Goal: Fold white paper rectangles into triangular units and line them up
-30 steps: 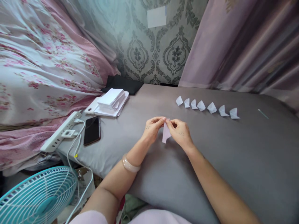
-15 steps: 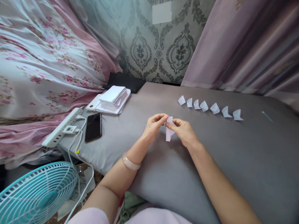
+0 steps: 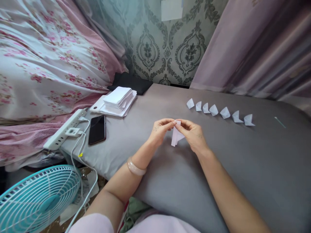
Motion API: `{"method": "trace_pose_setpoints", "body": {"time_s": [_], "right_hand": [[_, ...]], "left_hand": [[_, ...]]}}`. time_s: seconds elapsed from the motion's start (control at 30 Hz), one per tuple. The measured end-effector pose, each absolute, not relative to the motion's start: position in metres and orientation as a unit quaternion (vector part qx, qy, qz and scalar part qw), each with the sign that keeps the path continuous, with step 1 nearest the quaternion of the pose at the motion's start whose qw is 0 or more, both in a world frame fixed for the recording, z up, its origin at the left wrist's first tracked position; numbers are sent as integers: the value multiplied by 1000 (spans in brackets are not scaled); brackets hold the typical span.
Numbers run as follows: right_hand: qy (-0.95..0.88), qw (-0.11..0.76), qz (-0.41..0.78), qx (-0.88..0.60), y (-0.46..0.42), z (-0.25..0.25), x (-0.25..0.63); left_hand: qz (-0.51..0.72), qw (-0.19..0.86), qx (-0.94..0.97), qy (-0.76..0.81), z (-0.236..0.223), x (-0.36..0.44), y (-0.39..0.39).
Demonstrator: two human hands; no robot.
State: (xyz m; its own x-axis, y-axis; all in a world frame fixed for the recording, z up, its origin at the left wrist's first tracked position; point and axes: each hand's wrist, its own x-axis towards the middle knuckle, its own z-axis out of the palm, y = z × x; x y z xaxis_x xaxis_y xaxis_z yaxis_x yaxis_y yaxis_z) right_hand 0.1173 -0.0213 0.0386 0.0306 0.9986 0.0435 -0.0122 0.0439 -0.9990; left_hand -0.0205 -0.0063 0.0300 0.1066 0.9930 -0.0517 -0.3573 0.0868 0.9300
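A partly folded white paper (image 3: 174, 138) is held up between both hands, with a narrow strip hanging down and a pointed flap to its right. My left hand (image 3: 160, 130) pinches its upper left edge between thumb and fingers; a pale bangle circles that forearm. On the other side, my right hand (image 3: 192, 133) grips the upper right, thumb across the front. Fingers hide part of the folds. Beyond the hands, several folded white paper pieces (image 3: 213, 110) stand in a slanting row on the grey cloth-covered surface (image 3: 243, 168).
At the back left lies a stack of white paper (image 3: 119, 98) on a white board, by a black cloth (image 3: 132, 83). A phone (image 3: 97, 130), a power strip (image 3: 64, 129) with cables and a blue fan (image 3: 46, 200) are on the left. A thin stick (image 3: 280, 122) lies far right.
My right fingers have shifted up toward the top of the paper and nearer the left ones. The hanging strip leans slightly, and more of the right flap shows. The view has moved slightly.
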Motion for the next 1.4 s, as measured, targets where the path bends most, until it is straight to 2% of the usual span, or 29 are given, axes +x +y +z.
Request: {"method": "trace_pose_setpoints", "body": {"time_s": [0.3, 0.73, 0.93, 1.07, 1.23, 1.4], "right_hand": [[-481, 546, 457, -512, -22, 36, 113], [-539, 537, 408, -505, -24, 33, 111], [-641, 518, 302, -479, -27, 36, 112], [-717, 483, 187, -466, -28, 40, 114], [-783, 404, 48, -471, -33, 40, 115], [-799, 321, -9, -509, -39, 42, 111]], "left_hand": [[525, 660, 359, 400, 29, -21, -5], [555, 642, 354, 392, 33, -18, -7], [566, 635, 347, 394, 32, -20, -6], [568, 639, 349, 384, 30, -21, -5], [554, 670, 341, 358, 25, -22, -4], [532, 700, 317, 357, 22, -22, -1]]}}
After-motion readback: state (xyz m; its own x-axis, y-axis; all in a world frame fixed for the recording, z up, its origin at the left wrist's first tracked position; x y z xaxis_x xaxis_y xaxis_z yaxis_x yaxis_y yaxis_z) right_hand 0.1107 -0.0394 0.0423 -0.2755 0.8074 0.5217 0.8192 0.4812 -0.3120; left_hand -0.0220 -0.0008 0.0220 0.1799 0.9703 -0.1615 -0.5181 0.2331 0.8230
